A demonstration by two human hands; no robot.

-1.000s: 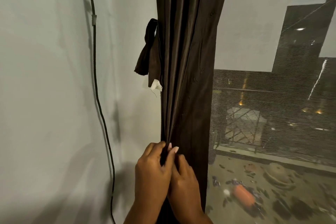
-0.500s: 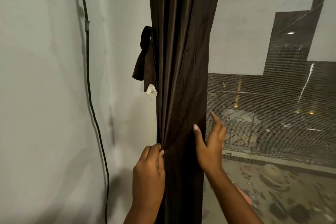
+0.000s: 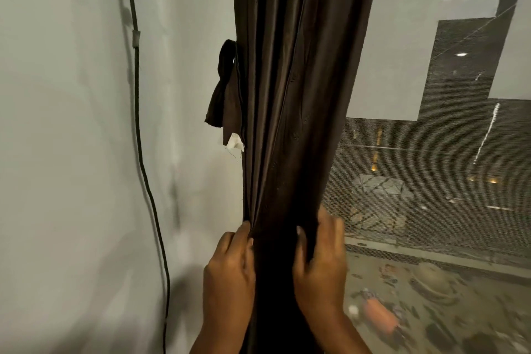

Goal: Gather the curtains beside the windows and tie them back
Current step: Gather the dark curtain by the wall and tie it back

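Both hands — left hand (image 3: pixel 230 270), right hand (image 3: pixel 320 259) — grip curtain (image 3: pixel 298 123)

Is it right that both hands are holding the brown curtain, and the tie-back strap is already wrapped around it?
Not quite. Both hands, left hand and right hand, do hold the brown curtain. But the head view shows the tie-back strap hanging loose at the curtain's left edge by the wall, not wrapped around it.

Right hand (image 3: pixel 319 256) moved in, fingers now wrapping curtain (image 3: pixel 298 95) edge
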